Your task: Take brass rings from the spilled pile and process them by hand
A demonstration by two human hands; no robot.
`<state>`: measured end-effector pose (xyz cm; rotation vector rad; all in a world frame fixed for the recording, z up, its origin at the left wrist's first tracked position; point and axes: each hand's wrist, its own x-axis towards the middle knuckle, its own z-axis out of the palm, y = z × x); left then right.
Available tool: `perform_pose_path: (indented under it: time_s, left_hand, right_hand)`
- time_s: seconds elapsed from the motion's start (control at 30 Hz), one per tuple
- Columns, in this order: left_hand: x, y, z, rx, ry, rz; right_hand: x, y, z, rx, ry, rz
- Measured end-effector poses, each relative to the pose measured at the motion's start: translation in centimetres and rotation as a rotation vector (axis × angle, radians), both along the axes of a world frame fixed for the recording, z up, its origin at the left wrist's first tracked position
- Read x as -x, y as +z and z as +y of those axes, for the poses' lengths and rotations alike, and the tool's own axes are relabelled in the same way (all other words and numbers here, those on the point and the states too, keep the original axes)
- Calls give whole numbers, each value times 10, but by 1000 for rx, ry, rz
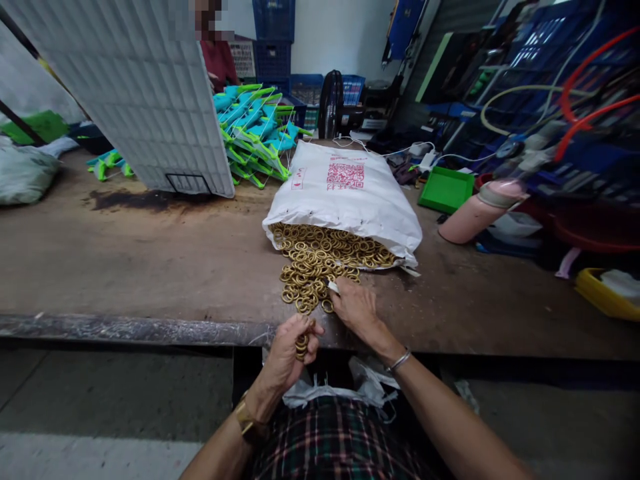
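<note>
A white sack [310, 190] with red print lies on the brown table [165, 267], its open mouth toward me. Many brass-coloured rings [305, 270] fill the mouth and spill out in a loose pile. My left hand [293, 347], with a watch on its wrist, is closed around several rings at the table's front edge. Just right of the pile is my right hand [355, 307], fingers pinched on a small white and dark item [333, 287] that touches the rings. What that item is cannot be made out. A metal bangle circles the right wrist.
A ribbed grey-white panel [150, 100] stands at the left, beside blue and green plastic pieces [255, 130]. Behind them is a person in a red top [220, 60]. A green tray [447, 189], pink bottle [480, 212] and yellow tray [603, 297] lie at the right.
</note>
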<state>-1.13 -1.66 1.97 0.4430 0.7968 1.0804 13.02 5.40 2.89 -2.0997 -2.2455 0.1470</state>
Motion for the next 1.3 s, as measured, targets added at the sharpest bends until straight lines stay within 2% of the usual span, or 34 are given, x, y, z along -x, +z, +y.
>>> perform_pose_path:
  time_s: [0.23,0.43,0.53,0.63,0.77,0.93,1.03,1.1,1.17,1.23,1.3]
  left_hand:
    - [5,-2,2,100,-46,-139]
    - [7,-7,7,203,12,-274]
    - [8,-8,10,240,30,-280]
    - [5,-7,12,194,18,-241]
    - [-5,-5,15,25,13,-47]
    - [-11,-6,20,-329,97,587]
    - [-10,-9,23,-624,111,814]
    - [-8,-10,24,-735,64,866]
    - [-7,-11,24,-763,13,869]
    - [-6,-10,23,-738,-21,851]
    - [-7,-9,21,-656,-45,803]
  right_hand:
    - [4,-6,8,54,-19,-36]
    - [1,-8,9,39,-1,-42]
    - [-3,-7,7,29,-16,-32]
    - [-9,-2,5,14,-33,12]
    - [-16,3,4,-12,-59,247]
    - [-17,-7,0,98,-74,817]
    - [-14,-10,-8,214,-94,1092]
    - [-12,-9,-13,295,-134,1208]
    - [-10,-5,-17,390,-176,1272]
    - [-8,-2,-19,454,-211,1294]
    - [-6,0,-20,434,-193,1283]
